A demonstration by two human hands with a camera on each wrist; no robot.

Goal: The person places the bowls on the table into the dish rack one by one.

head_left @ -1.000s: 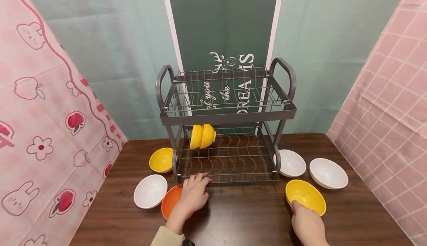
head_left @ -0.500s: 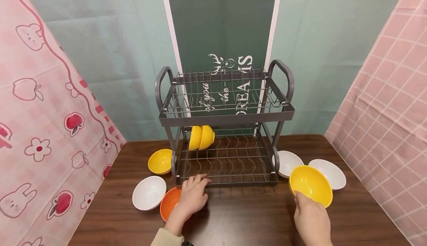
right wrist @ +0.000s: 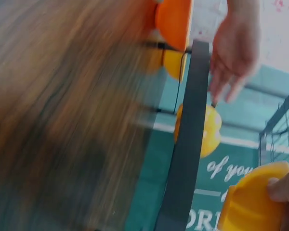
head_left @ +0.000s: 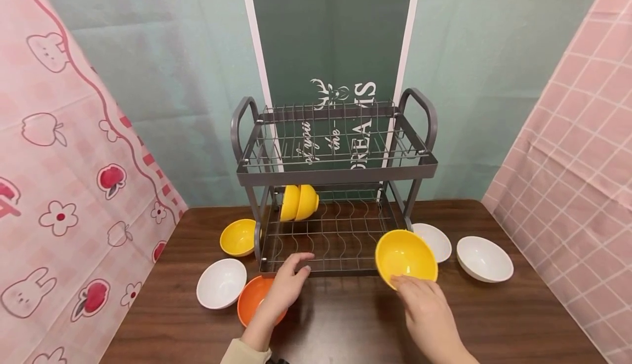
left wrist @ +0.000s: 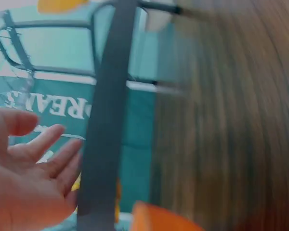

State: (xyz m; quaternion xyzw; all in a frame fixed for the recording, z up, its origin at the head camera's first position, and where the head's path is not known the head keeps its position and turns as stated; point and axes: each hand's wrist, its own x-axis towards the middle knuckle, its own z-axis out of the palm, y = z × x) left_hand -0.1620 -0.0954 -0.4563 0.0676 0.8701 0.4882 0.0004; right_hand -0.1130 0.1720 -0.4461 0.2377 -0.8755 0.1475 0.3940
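My right hand (head_left: 428, 312) grips the near rim of a yellow bowl (head_left: 406, 253), raised in front of the rack's right end with its inside facing me. In the right wrist view, my thumb (right wrist: 281, 188) lies against that bowl. My left hand (head_left: 285, 288) hovers at the front edge of the dark metal dish rack (head_left: 336, 176), fingers spread and nothing in it. The left wrist view shows its bare palm (left wrist: 29, 185). Two yellow bowls (head_left: 299, 202) stand on edge, nested, at the left of the lower tier. Below my left forearm sits an orange bowl (head_left: 250, 299), partly covered.
Left of the rack are a yellow bowl (head_left: 238, 238) and a white bowl (head_left: 221, 284). On the right lie two white bowls, one beside the rack leg (head_left: 434, 242) and another farther out (head_left: 485, 259). Fabric curtains (head_left: 197, 78) close off the wooden table's back and sides.
The right hand has lifted the yellow bowl off the table and carried it left toward the rack. My left hand has come off the rack's front edge, its fingers spreading.
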